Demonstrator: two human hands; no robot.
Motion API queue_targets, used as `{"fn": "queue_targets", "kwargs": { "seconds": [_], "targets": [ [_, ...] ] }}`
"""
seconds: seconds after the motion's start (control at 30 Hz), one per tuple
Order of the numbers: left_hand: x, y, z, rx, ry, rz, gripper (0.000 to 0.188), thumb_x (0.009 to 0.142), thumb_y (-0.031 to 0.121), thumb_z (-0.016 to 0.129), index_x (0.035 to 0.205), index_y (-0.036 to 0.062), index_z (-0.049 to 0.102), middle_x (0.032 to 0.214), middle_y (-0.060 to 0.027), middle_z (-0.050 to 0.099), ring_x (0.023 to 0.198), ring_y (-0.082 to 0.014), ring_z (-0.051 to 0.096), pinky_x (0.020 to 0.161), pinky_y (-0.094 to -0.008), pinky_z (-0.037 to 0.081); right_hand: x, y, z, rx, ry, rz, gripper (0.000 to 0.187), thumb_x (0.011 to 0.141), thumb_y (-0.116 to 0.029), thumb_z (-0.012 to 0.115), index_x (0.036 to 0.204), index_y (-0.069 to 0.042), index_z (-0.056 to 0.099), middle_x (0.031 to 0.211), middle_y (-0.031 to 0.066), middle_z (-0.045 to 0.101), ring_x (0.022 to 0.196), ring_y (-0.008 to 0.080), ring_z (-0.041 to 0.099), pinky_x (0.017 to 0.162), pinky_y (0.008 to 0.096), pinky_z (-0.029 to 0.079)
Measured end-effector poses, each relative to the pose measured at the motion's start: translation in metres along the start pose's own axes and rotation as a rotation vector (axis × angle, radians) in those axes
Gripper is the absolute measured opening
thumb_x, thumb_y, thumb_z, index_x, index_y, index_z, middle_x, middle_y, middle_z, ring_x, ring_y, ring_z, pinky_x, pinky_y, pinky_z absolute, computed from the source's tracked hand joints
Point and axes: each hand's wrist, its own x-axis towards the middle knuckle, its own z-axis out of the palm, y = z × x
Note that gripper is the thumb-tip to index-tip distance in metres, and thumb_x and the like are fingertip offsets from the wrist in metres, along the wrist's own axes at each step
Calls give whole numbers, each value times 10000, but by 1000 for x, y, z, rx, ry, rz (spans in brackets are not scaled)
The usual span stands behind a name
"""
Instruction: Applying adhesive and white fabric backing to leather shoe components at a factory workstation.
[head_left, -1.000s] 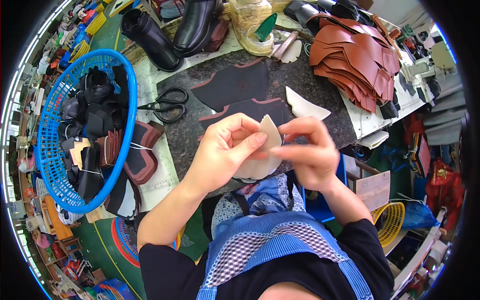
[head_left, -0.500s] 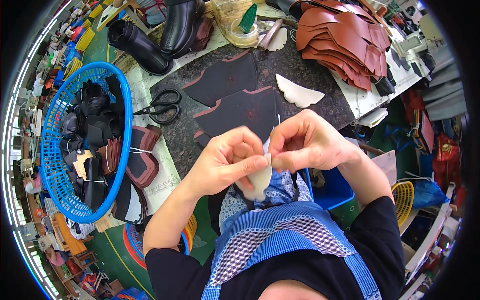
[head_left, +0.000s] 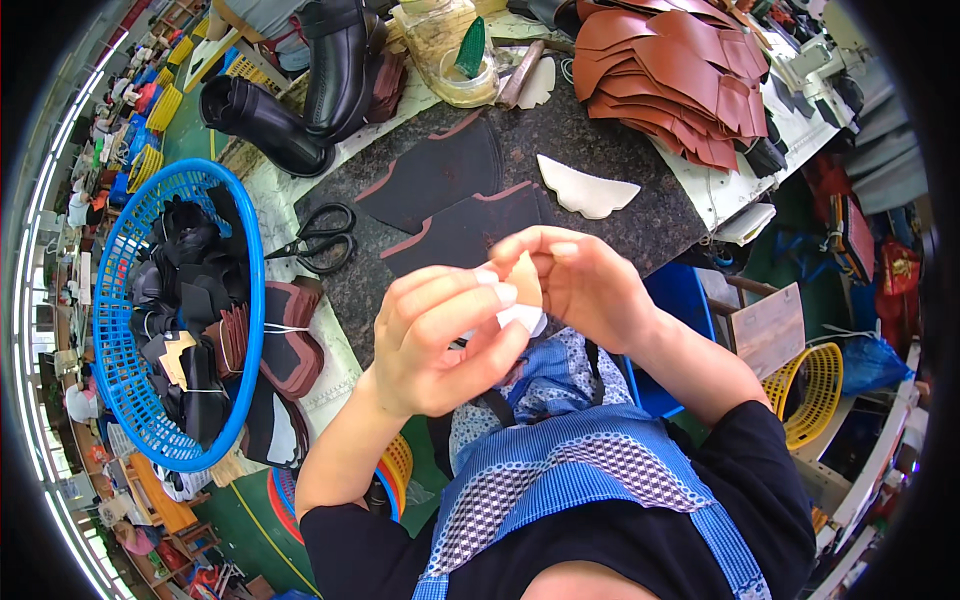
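A small cream-coloured shaped piece (head_left: pixel 525 283), paler at its lower end, is between my two hands above my lap. Its lower part is pinched between the thumb and fingers of my left hand (head_left: pixel 440 335). Behind and beside its upper edge curves my right hand (head_left: pixel 600 290), thumb raised and fingers loosely apart; whether it touches the piece is hard to see. Just beyond, on the dark stone slab (head_left: pixel 345 185), lie black shoe-upper pieces (head_left: pixel 435 170) with reddish-brown edges. To their right rests a second cream piece (head_left: pixel 588 187), scalloped along one side.
Black scissors (head_left: pixel 325 238) lie on the slab's left, beside a blue basket (head_left: pixel 255 330) of black and brown parts. Black boots (head_left: pixel 270 125) and a glue jar (head_left: pixel 470 85) stand at the back. Brown leather pieces (head_left: pixel 670 90) are stacked back right; a blue bin (head_left: pixel 685 295) sits below.
My right hand has released its pinch and loosened, with its thumb lifted. My left hand has come slightly up and turned, and the cream piece now points upward between the hands.
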Motion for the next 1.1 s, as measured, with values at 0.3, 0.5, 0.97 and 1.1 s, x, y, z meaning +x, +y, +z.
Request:
{"fn": "queue_targets", "kwargs": {
  "seconds": [0.3,0.5,0.97,1.1],
  "targets": [
    [19,76,35,-783,-94,-206,338,745,205,872,745,211,534,994,15,715,1033,-223,677,971,-400,504,8,5,-34,-408,521,-550,291,1067,-272,570,896,-57,664,707,-47,562,616,25,484,549,231,413],
    [17,31,1,-1767,850,-1163,515,985,483,551,648,154,341,636,0,424,792,-172,465,864,-342,385,-103,-34,-144,-1118,1034,-758,145,1020,-164,628,1088,-67,711,773,-7,639,654,72,590,532,254,463],
    [-54,57,-40,-1042,-432,-1465,840,829,70,796,1558,109,381,898,-71,668,707,-114,663,635,-259,517,-72,19,-41,-605,76,316,157,888,-120,795,942,6,718,857,-15,662,772,39,574,695,236,479],
    [-28,19,-26,-786,77,-1410,650,839,-26,763,1405,57,455,817,-40,658,715,-86,651,616,-228,498,-9,-2,-34,-862,170,-103,235,832,-182,829,844,10,694,1003,49,623,796,82,562,704,252,475]
  ]
}}
